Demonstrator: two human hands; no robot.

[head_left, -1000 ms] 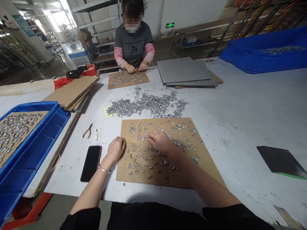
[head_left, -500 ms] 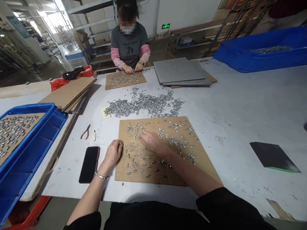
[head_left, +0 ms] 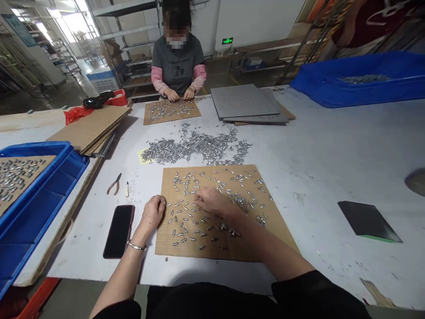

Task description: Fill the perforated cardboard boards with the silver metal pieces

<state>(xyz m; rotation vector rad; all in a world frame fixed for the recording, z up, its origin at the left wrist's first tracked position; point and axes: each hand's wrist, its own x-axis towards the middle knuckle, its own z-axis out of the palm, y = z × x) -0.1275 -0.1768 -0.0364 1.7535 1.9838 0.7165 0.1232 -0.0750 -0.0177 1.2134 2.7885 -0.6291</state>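
A brown cardboard sheet (head_left: 212, 255) lies before me, strewn with small silvery, spindle-shaped metal pieces (head_left: 244, 201). Toward its left side the pieces lie apart from one another; elsewhere several sit in clusters. My right hand (head_left: 210, 201) is over the middle of the sheet, fingers curled into a pinch whose tips are partly hidden. Whatever is between them cannot be made out. At the sheet's left edge rests my left hand (head_left: 154, 212), closed with the fingers bent together; its fingertips are hidden from view. Beyond the sheet spreads a large heap of the same metal pieces (head_left: 195, 147).
Left of the sheet lie a phone (head_left: 118, 231), pliers (head_left: 114, 184) and a small pale-handled tool (head_left: 126, 189). Blue trays (head_left: 75, 166) stand at left and far right. Across the table, a co-worker (head_left: 179, 66) handles pieces on another cardboard. Grey boards (head_left: 244, 101) are stacked behind.
My right hand has drawn slightly toward me over the sheet, and its fingers are curled more tightly. My left hand stays at the cardboard's edge. The whole view has shifted a little.
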